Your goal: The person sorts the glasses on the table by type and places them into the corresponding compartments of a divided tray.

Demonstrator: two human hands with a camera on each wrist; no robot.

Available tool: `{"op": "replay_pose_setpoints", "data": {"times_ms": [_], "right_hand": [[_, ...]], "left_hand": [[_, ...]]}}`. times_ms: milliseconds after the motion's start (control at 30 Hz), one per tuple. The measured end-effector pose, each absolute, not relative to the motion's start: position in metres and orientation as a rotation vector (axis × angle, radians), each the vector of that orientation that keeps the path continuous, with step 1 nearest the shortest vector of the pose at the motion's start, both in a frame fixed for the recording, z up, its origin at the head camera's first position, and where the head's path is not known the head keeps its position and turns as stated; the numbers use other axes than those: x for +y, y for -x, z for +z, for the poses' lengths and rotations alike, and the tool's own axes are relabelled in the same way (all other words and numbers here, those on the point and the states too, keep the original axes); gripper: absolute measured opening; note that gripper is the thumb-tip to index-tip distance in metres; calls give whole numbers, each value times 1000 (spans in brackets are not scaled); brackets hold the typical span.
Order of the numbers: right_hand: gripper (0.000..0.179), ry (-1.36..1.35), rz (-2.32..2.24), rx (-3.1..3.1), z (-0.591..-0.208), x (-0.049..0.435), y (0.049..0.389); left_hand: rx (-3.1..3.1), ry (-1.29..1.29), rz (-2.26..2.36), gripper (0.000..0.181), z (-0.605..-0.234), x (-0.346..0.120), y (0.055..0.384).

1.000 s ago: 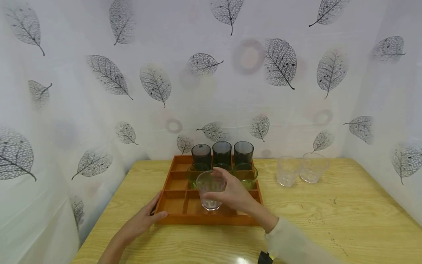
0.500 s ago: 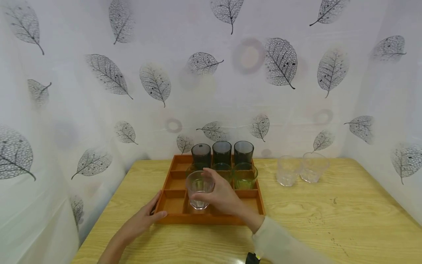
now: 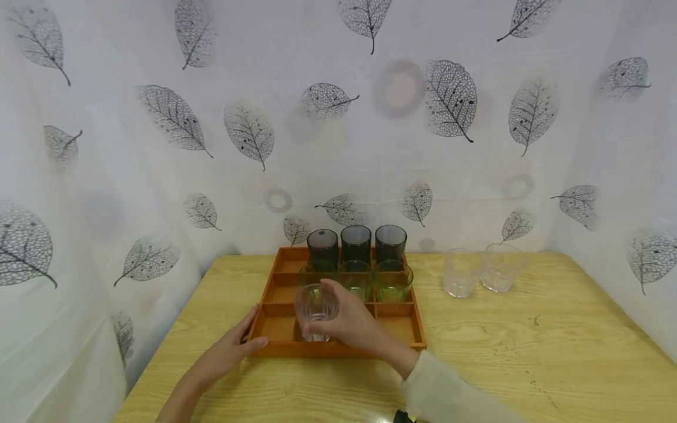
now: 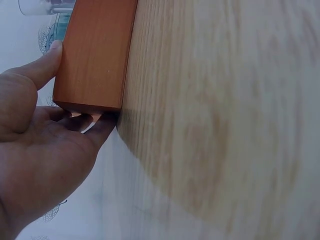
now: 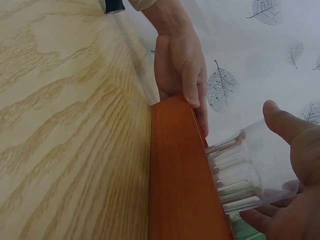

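Clear glass point(image 3: 315, 311): sitting in the right hand's grip, upright, over the front middle compartment of the tray; can't tell if it's touching bottom.
Right hand point(image 3: 353, 322): wrapping fingers and thumb round the glass from the right side.
Left hand point(image 3: 228, 351): resting against the tray's front left corner, thumb lying along the top edge, fingers relaxed.
Wooden tray point(image 3: 412, 320): sitting on the light wood table point(image 3: 529, 352), holding three dark glasses point(image 3: 356, 242) at the back and three green glasses point(image 3: 394, 282) in the middle row.
Two more clear glasses point(image 3: 478, 271): standing on the table right of the tray.
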State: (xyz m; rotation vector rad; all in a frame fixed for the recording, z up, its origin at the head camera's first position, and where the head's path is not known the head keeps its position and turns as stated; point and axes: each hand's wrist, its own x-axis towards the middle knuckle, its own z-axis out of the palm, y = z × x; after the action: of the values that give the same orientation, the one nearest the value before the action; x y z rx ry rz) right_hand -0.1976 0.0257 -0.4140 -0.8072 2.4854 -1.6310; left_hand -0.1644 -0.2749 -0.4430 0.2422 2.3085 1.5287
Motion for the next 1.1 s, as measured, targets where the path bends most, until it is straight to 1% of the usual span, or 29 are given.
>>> {"op": "replay_pose_setpoints", "data": {"times_ms": [167, 400, 633, 867, 1100], "right_hand": [[98, 825, -1560, 2527, -414, 26, 195], [86, 867, -1525, 2617, -407, 41, 193], [74, 814, -1520, 2632, -407, 72, 189], [72, 704, -1569, 2651, -410, 107, 188], [67, 703, -1668, 2580, -414, 139, 188]], "left_hand": [[2299, -240, 1523, 84, -444, -275, 166], [2296, -234, 1537, 85, -440, -274, 166], [2300, -229, 1526, 85, -442, -274, 166], [2294, -220, 1536, 85, -442, -274, 166], [2299, -225, 1532, 85, -442, -273, 166]]}}
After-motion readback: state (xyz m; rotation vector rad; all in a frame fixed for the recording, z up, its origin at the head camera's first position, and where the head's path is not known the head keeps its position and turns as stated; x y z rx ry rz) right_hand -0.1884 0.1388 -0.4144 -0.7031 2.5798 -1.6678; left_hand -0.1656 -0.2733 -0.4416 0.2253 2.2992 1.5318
